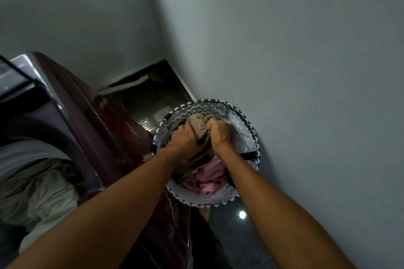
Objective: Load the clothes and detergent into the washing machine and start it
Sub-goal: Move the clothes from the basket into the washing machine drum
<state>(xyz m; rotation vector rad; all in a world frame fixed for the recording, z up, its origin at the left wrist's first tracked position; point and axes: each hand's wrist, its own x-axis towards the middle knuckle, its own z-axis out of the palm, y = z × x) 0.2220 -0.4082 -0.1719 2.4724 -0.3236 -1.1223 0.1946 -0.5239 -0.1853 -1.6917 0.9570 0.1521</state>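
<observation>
A round laundry basket (244, 124) with a grey zigzag lining stands on the floor to the right of the washing machine (91, 120). Both hands reach into it. My left hand (185, 137) and my right hand (219, 135) each grip a bunched tan garment (200, 126) at the top of the pile. Pink clothes (209, 178) lie lower in the basket. The dark maroon machine is open at the top, and pale clothes (41, 190) lie inside its drum. No detergent is in view.
A grey wall (284, 50) runs close behind and to the right of the basket. The dark glossy floor (240, 236) shows a light reflection. A narrow gap of floor lies behind the machine in the corner.
</observation>
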